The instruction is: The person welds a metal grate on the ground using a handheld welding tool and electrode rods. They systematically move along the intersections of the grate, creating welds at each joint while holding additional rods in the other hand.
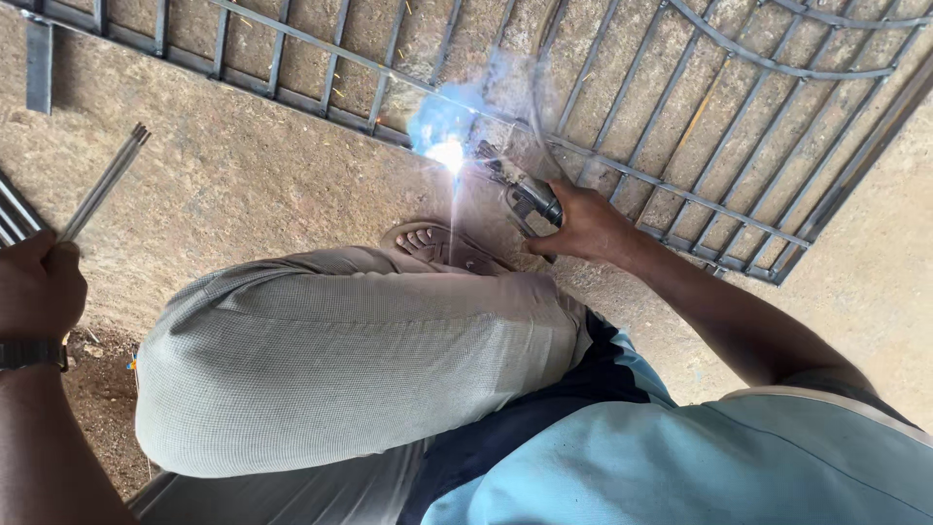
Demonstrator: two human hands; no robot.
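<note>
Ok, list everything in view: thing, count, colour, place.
Metal bar gate frame: one, grey, flat on the ground, top and right.
Welding arc with smoke: one, white-blue, on a gate bar, top centre.
Electrode holder: one, dark grey, in the right hand.
Thin welding rods: a few, grey, in the left hand.
Sandal: one, brown, centre.
Wristwatch: one, dark, left wrist.
Sandy ground: tan.
Left hand: gripping rods.
Right hand: gripping holder.

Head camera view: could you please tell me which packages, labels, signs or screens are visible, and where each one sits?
None are in view. There is only a metal gate lying on the ground, a welding holder in the right hand, and thin rods in the left hand.
</note>
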